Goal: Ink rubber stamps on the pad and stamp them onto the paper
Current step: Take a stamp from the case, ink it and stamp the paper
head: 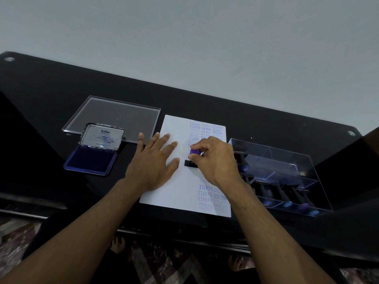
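Right hand [213,160] gripping stamp [193,157] on paper [176,128], left hand [151,160] flat, fingers spread, on paper

a plain pale grey wall [184,37] fills the upper part, evenly lit. below it a glossy black glass tabletop [51,95] has round metal fittings [9,59] near its far corners. under its near edge lies a patterned dark red and white carpet [12,238]
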The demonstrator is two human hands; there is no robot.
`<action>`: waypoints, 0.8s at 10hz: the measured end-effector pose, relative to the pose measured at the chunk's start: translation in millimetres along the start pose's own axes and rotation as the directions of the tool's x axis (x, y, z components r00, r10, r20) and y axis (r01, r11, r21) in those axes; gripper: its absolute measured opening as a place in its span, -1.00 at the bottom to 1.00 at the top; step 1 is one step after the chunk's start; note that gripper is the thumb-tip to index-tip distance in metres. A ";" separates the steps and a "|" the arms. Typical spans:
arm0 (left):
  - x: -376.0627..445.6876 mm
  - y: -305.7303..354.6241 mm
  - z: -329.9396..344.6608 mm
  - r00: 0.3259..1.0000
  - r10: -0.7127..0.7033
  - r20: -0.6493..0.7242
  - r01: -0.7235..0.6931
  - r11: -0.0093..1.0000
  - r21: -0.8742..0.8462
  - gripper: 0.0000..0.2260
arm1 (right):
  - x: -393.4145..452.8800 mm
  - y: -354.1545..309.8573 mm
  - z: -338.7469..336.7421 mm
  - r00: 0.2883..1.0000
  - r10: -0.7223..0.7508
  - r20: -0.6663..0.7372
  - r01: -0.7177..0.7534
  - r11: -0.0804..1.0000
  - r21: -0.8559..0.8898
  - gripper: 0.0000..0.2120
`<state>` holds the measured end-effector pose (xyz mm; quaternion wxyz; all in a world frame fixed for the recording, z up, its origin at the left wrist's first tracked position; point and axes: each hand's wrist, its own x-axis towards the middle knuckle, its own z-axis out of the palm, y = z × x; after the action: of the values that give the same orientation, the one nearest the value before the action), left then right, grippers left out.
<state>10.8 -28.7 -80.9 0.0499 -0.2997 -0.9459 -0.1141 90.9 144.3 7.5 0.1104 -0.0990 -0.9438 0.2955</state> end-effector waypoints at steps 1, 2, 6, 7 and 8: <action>0.2 0.5 0.2 1.000 0.002 -0.001 -0.002 1.000 0.005 -0.33 | -0.1 -0.8 0.8 1.000 -0.002 -0.007 0.002 1.000 -0.010 -0.79; 0.2 0.8 -0.3 1.000 0.001 0.003 -0.001 1.000 0.002 -0.32 | -0.7 -0.9 0.8 1.000 0.004 -0.010 -0.004 1.000 -0.004 -0.78; -2.6 1.8 -3.8 1.000 0.007 -0.001 -0.007 1.000 -0.023 -0.34 | -5.7 13.2 -11.3 0.943 0.197 -0.269 -0.094 0.930 0.355 -0.87; -2.9 2.1 -4.8 1.000 0.006 0.006 -0.006 1.000 -0.022 -0.34 | -8.6 17.6 -11.3 0.912 0.296 -0.285 -0.143 0.879 0.455 -0.88; -3.2 1.8 -4.5 1.000 0.005 0.006 -0.005 1.000 -0.020 -0.34 | -9.1 19.5 -10.7 0.887 0.349 -0.302 -0.157 0.843 0.515 -0.87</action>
<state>14.6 -30.1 -76.8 0.0442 -0.3028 -0.9441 -0.1226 104.9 163.3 3.4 0.2733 -0.2509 -0.7793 0.5050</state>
